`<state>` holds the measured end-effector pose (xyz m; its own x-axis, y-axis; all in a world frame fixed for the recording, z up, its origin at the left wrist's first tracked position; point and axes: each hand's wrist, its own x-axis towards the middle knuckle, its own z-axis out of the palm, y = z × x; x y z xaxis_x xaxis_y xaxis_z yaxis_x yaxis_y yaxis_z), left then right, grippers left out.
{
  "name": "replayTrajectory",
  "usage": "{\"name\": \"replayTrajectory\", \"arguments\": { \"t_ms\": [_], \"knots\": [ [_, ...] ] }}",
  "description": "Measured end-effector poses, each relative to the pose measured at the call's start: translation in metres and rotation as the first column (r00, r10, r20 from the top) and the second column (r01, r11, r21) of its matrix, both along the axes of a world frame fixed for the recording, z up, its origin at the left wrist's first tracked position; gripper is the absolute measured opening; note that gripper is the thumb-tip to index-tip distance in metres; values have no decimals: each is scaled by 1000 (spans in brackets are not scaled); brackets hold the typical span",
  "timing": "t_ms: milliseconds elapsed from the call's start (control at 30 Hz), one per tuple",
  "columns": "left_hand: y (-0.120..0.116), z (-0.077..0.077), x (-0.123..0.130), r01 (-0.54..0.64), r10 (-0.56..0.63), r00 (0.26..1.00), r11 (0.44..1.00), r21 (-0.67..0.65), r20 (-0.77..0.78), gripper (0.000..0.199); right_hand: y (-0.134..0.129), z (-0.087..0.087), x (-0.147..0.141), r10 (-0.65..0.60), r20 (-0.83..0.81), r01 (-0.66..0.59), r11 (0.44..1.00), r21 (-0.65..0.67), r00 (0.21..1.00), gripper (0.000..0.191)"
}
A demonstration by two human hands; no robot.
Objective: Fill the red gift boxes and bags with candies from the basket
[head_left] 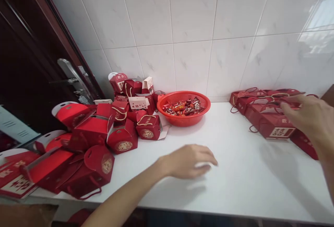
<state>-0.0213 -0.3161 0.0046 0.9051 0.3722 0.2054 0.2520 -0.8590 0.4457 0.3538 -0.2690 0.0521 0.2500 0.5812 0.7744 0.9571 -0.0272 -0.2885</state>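
My left hand [189, 161] hovers palm down over the middle of the white table [224, 185], holding nothing, with a gap between thumb and fingers. At the right, my right hand [311, 115] is over a group of closed red gift boxes [271, 119] with cord handles. Its thumb and fingers look apart and somewhat blurred; whether they touch a box cannot be made out. Beyond my left hand stands a red plastic colander [182, 120] with wrapped candies [182, 107] in it.
A pile of red gift boxes [122, 136], several with open flaps, covers the table's left side. A white tiled wall [193, 18] runs behind the table. On the left is a dark door with a metal handle [74, 75].
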Motion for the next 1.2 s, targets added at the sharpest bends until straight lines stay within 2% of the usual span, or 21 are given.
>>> {"name": "replayTrajectory", "arguments": {
  "t_ms": [67,100,133,200,267,300,367,433,533,600,700,767,833,900,1000,1100,1200],
  "knots": [
    [19,15,-32,-255,253,967,965,68,33,26,8,-3,-32,35,15,-34,998,-53,999,15],
    [28,20,-47,-403,400,915,908,119,46,27,12,-3,-49,128,32,-126,989,-78,991,17],
    [36,24,-62,-534,536,843,827,175,42,28,15,-3,-67,233,59,-227,970,-88,971,18],
    [49,29,-85,-715,744,668,638,286,12,29,23,0,-100,392,120,-383,919,-92,912,19],
    [58,29,-99,-791,860,507,491,365,-56,31,29,5,-129,533,166,-522,846,-105,830,19],
    [61,28,-103,-805,889,447,447,389,-97,31,31,8,-142,599,181,-590,800,-109,780,19],
    [64,24,-105,-812,910,374,415,410,-180,32,35,14,-163,705,184,-697,707,-119,685,18],
    [65,20,-102,-812,906,344,419,406,-247,33,36,16,-180,779,165,-773,624,-116,605,18],
    [64,14,-96,-797,879,335,456,396,-339,34,34,10,-200,855,112,-841,518,-153,506,19],
    [64,13,-93,-787,864,322,472,398,-387,41,32,2,-211,876,68,-853,480,-206,477,19],
    [65,13,-93,-792,867,296,457,404,-400,53,28,-8,-222,891,28,-830,433,-350,453,18],
    [65,14,-96,-797,873,326,460,391,-364,44,26,-13,-227,901,-7,-805,384,-453,434,15],
    [62,18,-99,-804,866,397,488,341,-303,32,24,-17,-231,899,-62,-785,344,-515,434,12],
    [57,23,-102,-818,852,482,522,242,-205,23,21,-21,-235,881,-112,-770,332,-544,459,9],
    [43,32,-102,-809,810,586,586,38,-13,18,17,-25,-242,840,-144,-742,364,-563,522,25],
    [28,42,-96,-753,761,635,648,-114,133,14,14,-27,-247,800,-172,-715,388,-581,574,33],
    [18,48,-91,-697,720,657,693,-185,223,13,12,-22,-246,763,-220,-708,395,-585,608,26]
  ]
}}
